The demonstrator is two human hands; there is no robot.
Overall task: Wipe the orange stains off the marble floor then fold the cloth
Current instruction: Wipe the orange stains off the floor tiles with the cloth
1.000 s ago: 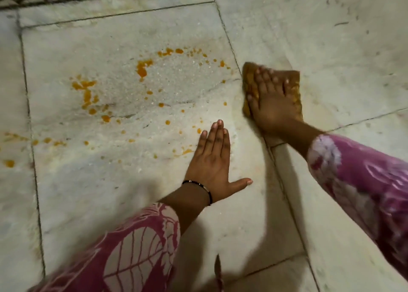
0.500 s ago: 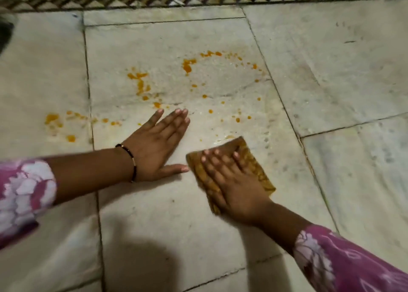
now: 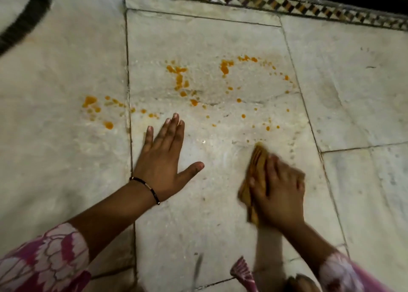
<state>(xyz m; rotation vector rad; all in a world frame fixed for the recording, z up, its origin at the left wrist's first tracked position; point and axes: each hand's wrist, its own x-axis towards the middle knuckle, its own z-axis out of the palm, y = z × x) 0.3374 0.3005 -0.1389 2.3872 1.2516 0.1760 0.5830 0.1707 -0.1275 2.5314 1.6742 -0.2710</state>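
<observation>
Orange stains dot the marble floor, too many small specks to count exactly, but they gather in roughly three clusters: one on the left slab, one in the middle of the centre slab, and an arc of drops curving to the right. One cloth is in play, brownish-orange and bunched up, lying on the centre slab just below the lowest specks. Right hand is on top of it, fingers curled over the fabric and pressing it to the floor; both hand and cloth are smeared with motion blur, so the exact finger placement is hard to read. Left hand lies flat on the marble beside it, fingers straight and together, thumb spread wide, holding nothing; it sits just right of the seam between the left and centre slabs. One thin black bracelet circles the left wrist. Two sleeves show, both pink with white floral print: the left sleeve at bottom left, the right sleeve at bottom right. Along the top edge runs one patterned border strip of small dark and light triangles. At top left, a pale object with a dark curved band is too blurred to name. No writing or labels can be read anywhere, and no containers show.
</observation>
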